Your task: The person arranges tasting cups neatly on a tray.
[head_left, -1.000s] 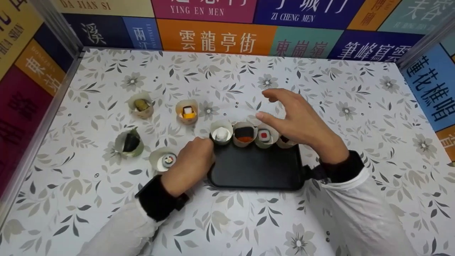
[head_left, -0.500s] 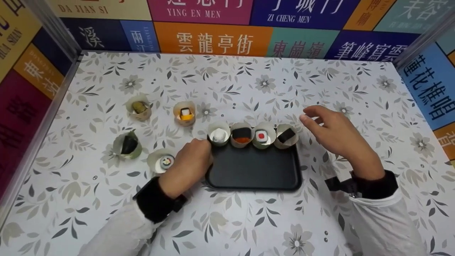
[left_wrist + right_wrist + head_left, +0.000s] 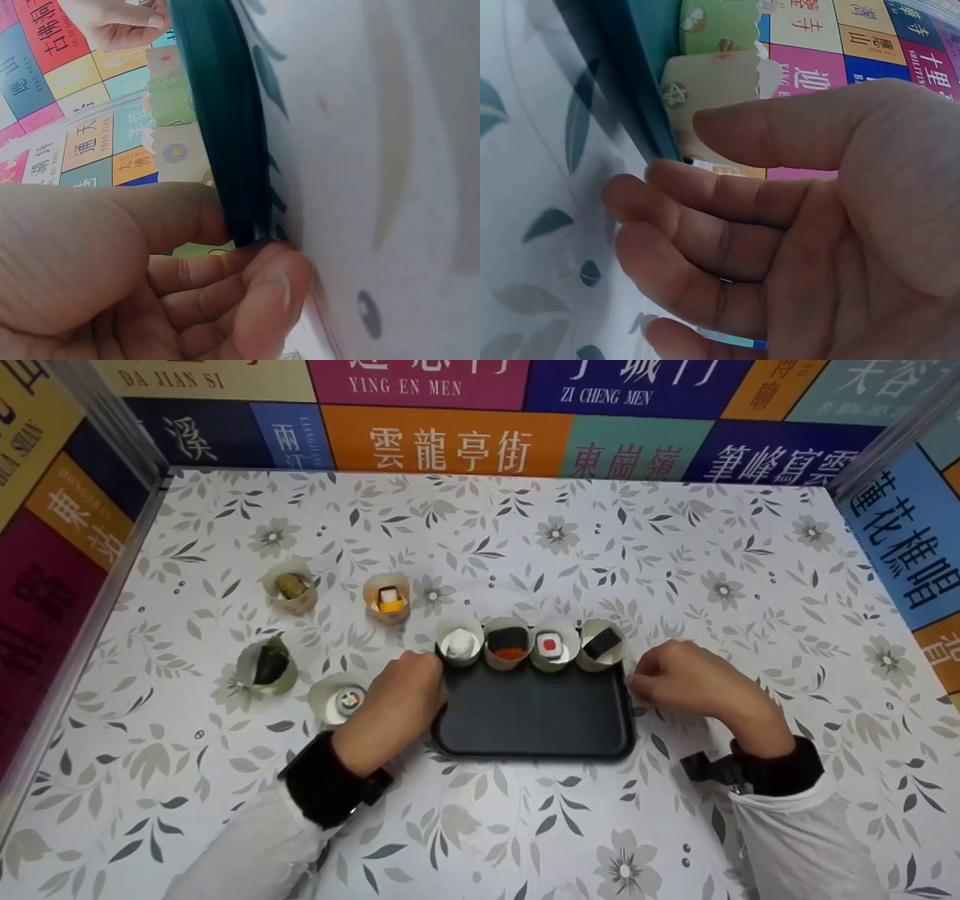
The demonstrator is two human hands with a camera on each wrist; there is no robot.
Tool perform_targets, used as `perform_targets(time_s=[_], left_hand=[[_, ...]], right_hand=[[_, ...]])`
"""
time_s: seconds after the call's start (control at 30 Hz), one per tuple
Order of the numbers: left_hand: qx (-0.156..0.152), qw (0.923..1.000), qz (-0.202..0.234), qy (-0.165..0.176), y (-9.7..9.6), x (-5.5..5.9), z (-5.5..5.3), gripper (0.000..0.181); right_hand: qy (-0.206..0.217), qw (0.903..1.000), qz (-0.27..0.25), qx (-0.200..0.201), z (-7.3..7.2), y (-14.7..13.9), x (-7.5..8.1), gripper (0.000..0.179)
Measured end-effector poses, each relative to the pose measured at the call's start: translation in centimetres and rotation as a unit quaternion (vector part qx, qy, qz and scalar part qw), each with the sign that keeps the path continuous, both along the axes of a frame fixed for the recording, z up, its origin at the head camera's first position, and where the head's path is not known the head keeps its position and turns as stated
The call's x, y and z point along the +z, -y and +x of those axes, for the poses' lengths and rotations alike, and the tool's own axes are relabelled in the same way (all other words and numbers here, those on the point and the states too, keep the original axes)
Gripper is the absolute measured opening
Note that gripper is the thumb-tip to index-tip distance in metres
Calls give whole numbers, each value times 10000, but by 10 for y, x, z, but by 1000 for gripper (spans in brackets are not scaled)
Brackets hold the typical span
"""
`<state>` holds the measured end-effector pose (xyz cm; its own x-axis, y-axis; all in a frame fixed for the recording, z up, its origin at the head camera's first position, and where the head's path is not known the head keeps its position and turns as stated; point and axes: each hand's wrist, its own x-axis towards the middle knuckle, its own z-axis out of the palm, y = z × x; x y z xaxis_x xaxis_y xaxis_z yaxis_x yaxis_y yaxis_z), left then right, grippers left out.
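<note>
A black rectangular tray (image 3: 536,712) lies on the table, with a row of several paper cups along its far edge. From the left these hold a white ball (image 3: 459,644), a dark-topped orange sushi piece (image 3: 508,643), a roll with a red centre (image 3: 550,644) and a black-wrapped piece (image 3: 602,643). My left hand (image 3: 401,694) pinches the tray's left edge between thumb and fingers, plainly seen in the left wrist view. At the right edge is my right hand (image 3: 697,682). Its thumb and fingers stand apart in the right wrist view, index fingertip (image 3: 664,174) right at the tray's corner.
Left of the tray stand more cups, holding an olive-green piece (image 3: 290,585), a yellow-and-white piece (image 3: 388,598), a dark leaf-wrapped piece (image 3: 271,664) and a round roll (image 3: 349,700). Panels with large lettering (image 3: 450,442) border the flower-patterned table (image 3: 555,825).
My right hand has moved off the rightmost cup, out to the right, then down and back to the tray's right edge. My left hand keeps its grip on the left edge.
</note>
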<state>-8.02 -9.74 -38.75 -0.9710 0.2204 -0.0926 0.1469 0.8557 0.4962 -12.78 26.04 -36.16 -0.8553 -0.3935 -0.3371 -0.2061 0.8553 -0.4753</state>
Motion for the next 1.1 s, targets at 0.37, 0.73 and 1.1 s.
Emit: perform_targets(time_s=[0.37, 0.73, 1.1], left_hand=[[-73, 9998, 50, -185, 0, -1, 1, 26], [19, 9998, 157, -143, 5, 0, 2, 22], [206, 9987, 451, -77, 7, 8, 7, 19]], right_hand=[[217, 9997, 24, 110, 1, 5, -5, 28], [199, 9998, 46, 32, 0, 10, -7, 28], [229, 9997, 17, -64, 2, 7, -6, 27]])
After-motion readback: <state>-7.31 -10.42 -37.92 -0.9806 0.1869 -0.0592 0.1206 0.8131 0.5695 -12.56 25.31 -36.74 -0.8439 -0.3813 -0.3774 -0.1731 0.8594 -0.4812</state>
